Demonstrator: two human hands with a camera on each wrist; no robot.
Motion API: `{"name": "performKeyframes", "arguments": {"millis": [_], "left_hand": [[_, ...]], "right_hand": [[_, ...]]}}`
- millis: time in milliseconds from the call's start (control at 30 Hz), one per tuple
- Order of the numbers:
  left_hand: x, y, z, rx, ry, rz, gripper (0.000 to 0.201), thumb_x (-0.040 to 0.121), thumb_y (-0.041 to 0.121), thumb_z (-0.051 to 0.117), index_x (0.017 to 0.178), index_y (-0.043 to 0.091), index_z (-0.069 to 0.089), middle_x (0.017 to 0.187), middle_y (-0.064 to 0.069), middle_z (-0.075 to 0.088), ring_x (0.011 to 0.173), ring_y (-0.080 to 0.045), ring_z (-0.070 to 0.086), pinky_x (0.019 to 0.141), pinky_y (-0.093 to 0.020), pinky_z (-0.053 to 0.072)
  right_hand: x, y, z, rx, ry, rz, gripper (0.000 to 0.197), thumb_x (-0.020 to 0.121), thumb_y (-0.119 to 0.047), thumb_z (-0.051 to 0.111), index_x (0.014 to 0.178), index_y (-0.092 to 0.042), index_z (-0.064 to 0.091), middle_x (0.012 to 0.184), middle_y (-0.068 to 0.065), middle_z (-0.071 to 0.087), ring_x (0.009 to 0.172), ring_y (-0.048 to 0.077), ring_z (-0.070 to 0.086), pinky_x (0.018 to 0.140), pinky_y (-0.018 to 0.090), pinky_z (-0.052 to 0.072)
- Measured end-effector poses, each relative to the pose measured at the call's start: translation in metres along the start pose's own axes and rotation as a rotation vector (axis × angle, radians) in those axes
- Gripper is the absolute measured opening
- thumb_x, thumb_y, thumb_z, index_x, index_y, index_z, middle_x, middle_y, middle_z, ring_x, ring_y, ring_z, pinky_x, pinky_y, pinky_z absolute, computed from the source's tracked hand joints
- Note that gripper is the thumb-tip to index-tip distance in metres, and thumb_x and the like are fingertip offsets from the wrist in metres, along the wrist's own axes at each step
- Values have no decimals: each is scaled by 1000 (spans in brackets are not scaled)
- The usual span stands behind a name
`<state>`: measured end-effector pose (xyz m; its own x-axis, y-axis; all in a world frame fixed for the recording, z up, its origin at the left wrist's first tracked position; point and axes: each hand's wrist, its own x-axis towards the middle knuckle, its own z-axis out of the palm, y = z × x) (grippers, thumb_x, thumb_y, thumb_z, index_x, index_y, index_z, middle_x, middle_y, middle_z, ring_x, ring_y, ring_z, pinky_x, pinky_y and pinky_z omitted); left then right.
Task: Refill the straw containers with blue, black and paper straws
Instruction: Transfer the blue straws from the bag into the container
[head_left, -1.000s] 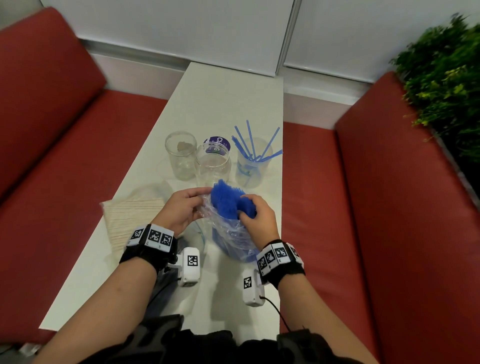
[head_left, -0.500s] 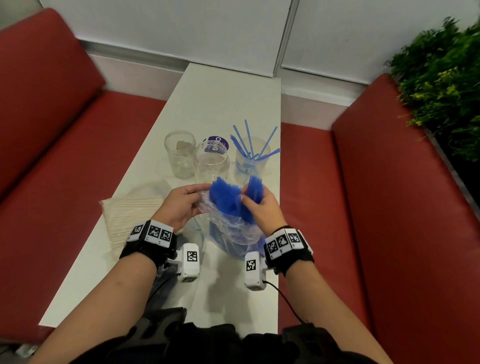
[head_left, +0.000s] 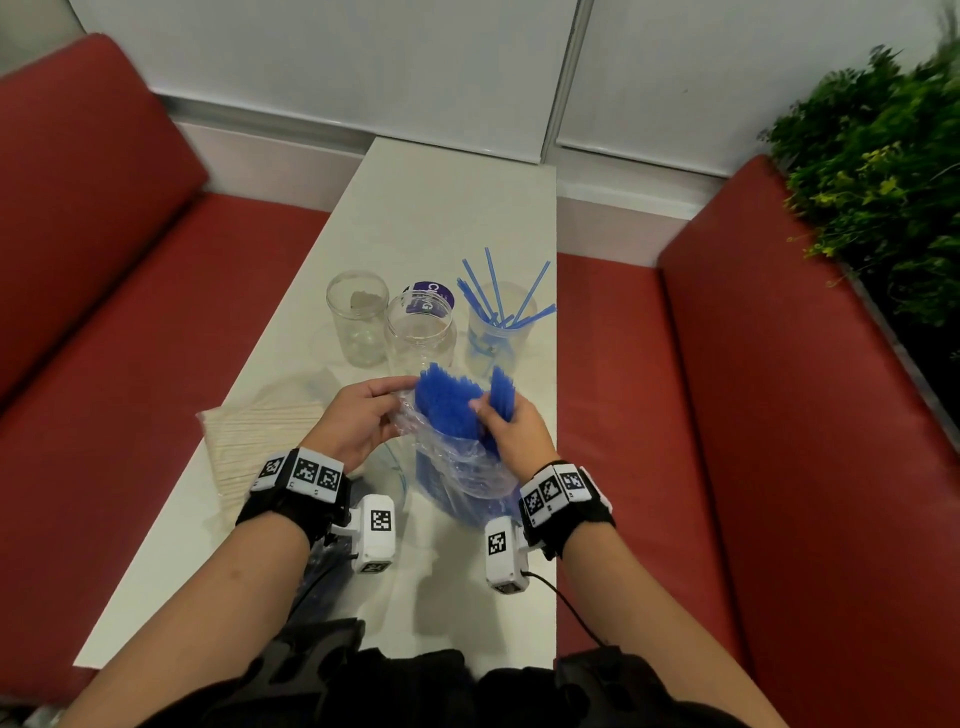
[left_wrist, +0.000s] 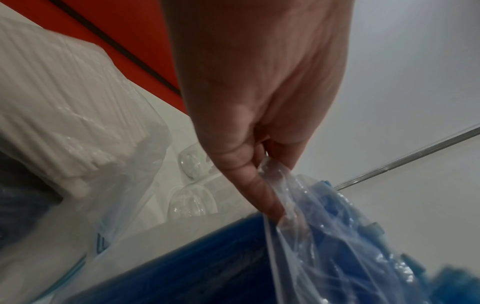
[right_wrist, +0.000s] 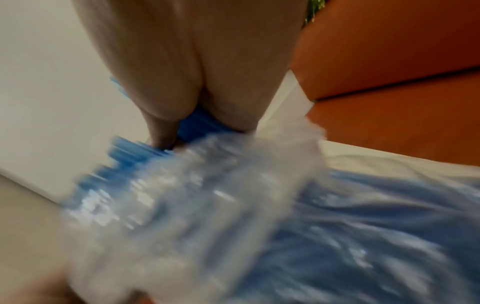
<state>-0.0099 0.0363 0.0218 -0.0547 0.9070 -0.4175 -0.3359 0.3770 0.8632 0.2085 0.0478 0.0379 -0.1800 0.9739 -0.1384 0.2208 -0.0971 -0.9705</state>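
Note:
A clear plastic bag (head_left: 457, 467) packed with blue straws (head_left: 447, 400) stands upright on the white table (head_left: 447, 208). My left hand (head_left: 363, 415) pinches the bag's open rim (left_wrist: 275, 174) between thumb and fingers. My right hand (head_left: 506, 431) grips a small bunch of blue straws (head_left: 503, 395) pulled apart from the main bundle, still partly inside the bag (right_wrist: 197, 205). Behind stand three clear jars: an empty left one (head_left: 358, 317), an empty middle one (head_left: 421, 332) and a right one (head_left: 496, 332) holding several blue straws.
A bag of paper straws (head_left: 260, 441) lies on the table left of my left hand, also in the left wrist view (left_wrist: 64, 115). A dark bag (head_left: 322, 571) lies under my left forearm. Red benches (head_left: 727, 415) flank the table; a green plant (head_left: 883, 182) is at right.
My right hand has separated a bunch of blue straws from the bundle and lifted it up and to the right. The left hand keeps holding the bag's rim.

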Motion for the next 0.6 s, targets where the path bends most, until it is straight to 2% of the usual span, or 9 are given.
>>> {"name": "performKeyframes", "arguments": {"millis": [133,200,300,367,500,600], "left_hand": [[0,0,-1,1,-30,7,51,92,-15,43,93,17,83,90,-14,75,74,-20,70,69,-30,61],[0,0,-2,-5,-24,9,50,92,-15,43,95,15,82,93,-17,73,76,-23,68,69,-30,61],[1,0,-2,-1,-21,10,46,92,-16,43,101,12,79,97,-22,68,79,-26,66,67,-29,60],[1,0,-1,4,-24,10,47,92,-15,43,101,13,79,98,-22,68,79,-26,66,66,-29,60],[-1,3,-4,22,-33,5,49,93,-14,43,96,16,81,100,-20,71,79,-23,67,66,-29,60],[-1,4,-6,27,-48,5,49,95,-12,43,95,18,82,100,-18,72,82,-26,66,69,-31,62]], "right_hand": [[11,-31,-11,173,150,-142,17,86,-22,77,83,-15,62,67,-5,61,61,9,57,61,20,50],[9,-28,-9,180,173,-134,20,86,-25,78,82,-15,61,66,-4,60,60,10,56,61,21,50],[-2,-3,2,141,111,8,24,90,-29,75,78,-14,61,65,-2,60,60,11,57,65,26,49],[-8,9,7,108,66,53,25,91,-30,73,75,-17,60,63,-5,60,58,9,56,63,26,48],[-3,-12,-1,57,65,-9,31,91,-34,73,70,-17,57,58,-3,57,55,10,54,60,20,48],[8,-47,-14,93,80,-113,33,83,-38,79,66,-19,58,60,4,57,57,15,53,60,23,48]]}}
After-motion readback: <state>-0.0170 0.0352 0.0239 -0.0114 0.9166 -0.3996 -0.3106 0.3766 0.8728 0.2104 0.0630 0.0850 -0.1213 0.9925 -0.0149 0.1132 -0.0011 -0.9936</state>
